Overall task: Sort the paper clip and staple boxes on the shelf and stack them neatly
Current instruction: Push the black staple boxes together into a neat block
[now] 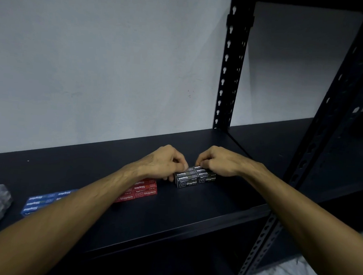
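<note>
Up close, a dark shelf point(172, 216) sits against a pale wall point(96, 59). Both arms reach out. The left hand point(164, 161) and right hand point(217, 160) curl their fingers onto the black staple boxes point(193, 178), right under the fingertips. Red staple boxes point(142, 191) lie left.

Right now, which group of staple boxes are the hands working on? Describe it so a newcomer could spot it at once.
On the dark shelf, look right of centre, near the slotted upright post. There the left hand and right hand grip the black staple boxes. This stack is black with white "Staples" lettering, unlike the red staple boxes and blue staple boxes further left.
</note>
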### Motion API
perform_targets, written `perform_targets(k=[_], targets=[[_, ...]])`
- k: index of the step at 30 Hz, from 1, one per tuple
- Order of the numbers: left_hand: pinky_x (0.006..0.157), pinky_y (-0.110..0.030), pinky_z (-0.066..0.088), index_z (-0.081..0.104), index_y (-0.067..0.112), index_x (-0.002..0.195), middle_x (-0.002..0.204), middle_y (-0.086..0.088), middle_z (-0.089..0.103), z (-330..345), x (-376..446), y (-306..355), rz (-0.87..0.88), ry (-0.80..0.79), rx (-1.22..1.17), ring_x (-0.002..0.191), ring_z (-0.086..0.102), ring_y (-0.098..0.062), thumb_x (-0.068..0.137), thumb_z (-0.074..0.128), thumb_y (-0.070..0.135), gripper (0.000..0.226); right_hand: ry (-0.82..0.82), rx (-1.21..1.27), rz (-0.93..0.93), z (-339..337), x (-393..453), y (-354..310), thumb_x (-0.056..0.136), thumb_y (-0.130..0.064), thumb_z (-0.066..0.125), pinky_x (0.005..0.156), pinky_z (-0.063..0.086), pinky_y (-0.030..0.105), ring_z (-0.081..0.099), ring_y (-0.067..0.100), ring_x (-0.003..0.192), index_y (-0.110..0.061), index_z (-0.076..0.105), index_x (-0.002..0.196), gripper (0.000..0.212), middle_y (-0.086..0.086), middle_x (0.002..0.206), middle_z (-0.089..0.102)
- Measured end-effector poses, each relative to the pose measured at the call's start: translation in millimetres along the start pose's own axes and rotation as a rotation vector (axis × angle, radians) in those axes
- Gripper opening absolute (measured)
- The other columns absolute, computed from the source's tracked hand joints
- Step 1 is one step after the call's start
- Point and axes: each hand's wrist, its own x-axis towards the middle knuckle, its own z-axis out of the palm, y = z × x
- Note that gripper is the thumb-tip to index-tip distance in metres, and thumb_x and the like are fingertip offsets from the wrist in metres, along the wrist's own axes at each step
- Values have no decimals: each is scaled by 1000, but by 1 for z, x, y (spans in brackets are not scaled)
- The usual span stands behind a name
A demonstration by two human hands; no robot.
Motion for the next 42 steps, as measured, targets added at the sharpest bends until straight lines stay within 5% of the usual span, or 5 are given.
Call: perform_targets(k=[6,10,20,37,42], targets=[[52,-22,52,72,30,94,77,1,75,-1,-4,1,-2,6,-26,60,70,-14,91,63,43,17,-11,-13,25,-2,-5,-2,86,-36,55,73,44,25,63,-4,82,-40,72,84,17,-21,82,70],[58,-21,51,69,31,109,84,5,72,-1,-8,1,-21,-27,25,66,70,-9,73,73,60,47,-82,-52,48,-7,-12,-5,73,-61,64,78,47,30,62,4,91,-41,69,95,29,-16,96,69],[66,-22,48,70,34,104,86,13,70,7,-13,10,16,39,232,75,64,-1,71,79,51,38,-94,-163,38,-2,-20,-15,78,-26,80,75,49,31,62,12,85,-30,64,108,34,-7,97,65],[62,-18,43,71,33,105,85,14,71,9,-15,9,33,51,250,72,63,2,73,79,49,36,-75,-187,29,1,-22,-14,78,-27,79,72,47,30,61,12,85,-31,65,107,33,-7,96,66],[73,-20,42,61,29,125,104,14,64,7,-22,14,35,65,311,91,59,-5,74,75,57,60,-49,-246,49,1,-27,-19,78,-34,78,77,46,28,58,13,95,-27,54,129,57,-9,110,56]])
